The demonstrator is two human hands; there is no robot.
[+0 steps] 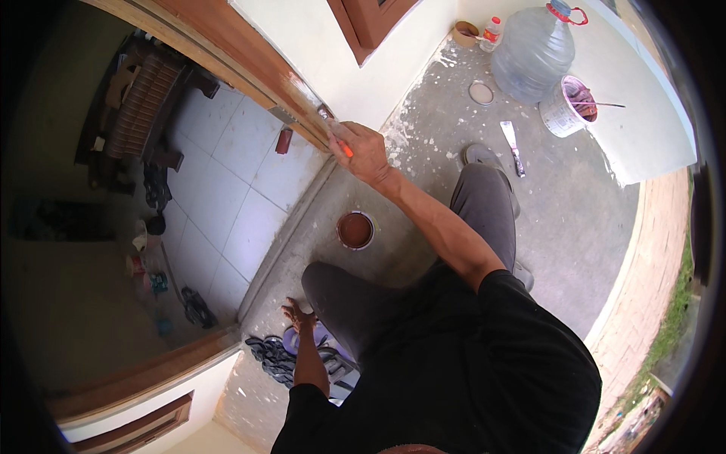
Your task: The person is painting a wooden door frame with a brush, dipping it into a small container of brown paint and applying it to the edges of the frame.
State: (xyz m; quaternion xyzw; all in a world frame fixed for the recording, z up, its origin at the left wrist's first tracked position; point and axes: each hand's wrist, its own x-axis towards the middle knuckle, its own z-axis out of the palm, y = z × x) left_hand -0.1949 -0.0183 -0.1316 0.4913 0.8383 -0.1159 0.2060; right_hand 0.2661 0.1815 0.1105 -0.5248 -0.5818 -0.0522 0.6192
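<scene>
The right hand (363,153) has its fingers clamped on the brush (345,149), up at the frame (261,69). It looks like painting; the next stroke should need a steady hand. The pot (355,231) (brown inside) sits on the floor (578,219). The left hand (302,315) has its fingers apart.

The grey concrete floor (582,204), spattered with white paint near the wall, carries an open round can of brown paint (355,230) close to the doorway and, beside the wall, a large clear ribbed plastic water jug (533,57), a small clear bottle with a red cap (491,35) and a round tan container (465,33). Near the jug are a stained white plastic tub (560,113), a round pale lid (481,93) and a pale-bladed scraper with a dark, mottled handle (512,144); a glossy black crumpled bundle (271,359) lies by the doorway's lower end.
</scene>
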